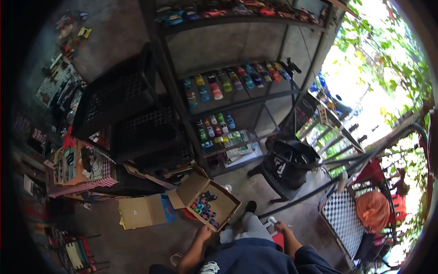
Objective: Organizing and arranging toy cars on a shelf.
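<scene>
An open cardboard box (224,204) stands in front of my legs, its flap (189,188) folded out to the left. Several small toy cars (204,206) lie in a cluster along the box's left side. My left hand (204,233) is closed at the near left edge of the box, its fingertips partly hidden. On the other side of my legs, my right hand (282,227) has curled fingers beside a white, rounded piece (272,220). A red surface (278,238) shows below that hand. What the right hand grips, if anything, is too small to tell.
A dark metal shelf (237,102) ahead carries rows of toy cars. Black crates (114,98) stand left of it. A black chair (285,171) with a dark bag is ahead right. A checkered table (343,221) stands right; flattened cardboard (137,213) lies left.
</scene>
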{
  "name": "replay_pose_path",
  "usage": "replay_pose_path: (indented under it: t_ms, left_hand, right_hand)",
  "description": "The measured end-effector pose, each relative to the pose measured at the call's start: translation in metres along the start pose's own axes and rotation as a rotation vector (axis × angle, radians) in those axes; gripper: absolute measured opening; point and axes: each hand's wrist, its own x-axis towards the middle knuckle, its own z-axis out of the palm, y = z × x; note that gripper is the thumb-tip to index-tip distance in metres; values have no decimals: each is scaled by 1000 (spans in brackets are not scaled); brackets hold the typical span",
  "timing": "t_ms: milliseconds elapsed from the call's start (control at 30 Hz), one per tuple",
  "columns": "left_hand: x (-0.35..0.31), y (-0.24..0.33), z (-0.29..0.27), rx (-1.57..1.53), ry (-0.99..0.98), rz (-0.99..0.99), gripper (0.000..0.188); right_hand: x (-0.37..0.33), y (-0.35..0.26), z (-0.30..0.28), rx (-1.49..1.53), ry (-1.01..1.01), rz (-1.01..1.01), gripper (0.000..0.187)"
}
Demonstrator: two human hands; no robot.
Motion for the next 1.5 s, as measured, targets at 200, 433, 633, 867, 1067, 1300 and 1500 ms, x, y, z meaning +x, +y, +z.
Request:
replay_pose_path:
  t_ms: [200,433,633,867,1067,1300,1500]
  left_hand:
    - [17,-17,-42,181,-60,-74,14]
    - [23,-39,-36,-274,122,-110,11]
    - [-29,15,-17,20,6,-135,20]
    - [-37,-16,-37,-107,4,-200,21]
    - [-19,-21,-59,25,-86,-287,24]
    - [39,-5,-73,85,-237,23,18]
    - [98,4,-87,308,-361,52,31]
  right_hand:
    - [-18,-93,-3,179,45,-44,35]
    - [-25,-141,11,42,-122,-143,31]
    - [14,-93,50,315,-276,-53,25]
    - [4,-102,41,-166,-265,-72,28]
    - [-16,-146,48,21,-46,-152,33]
    - [-25,-204,94,330,38,-155,30]
    - [-14,-241,163,515,81,-116,33]
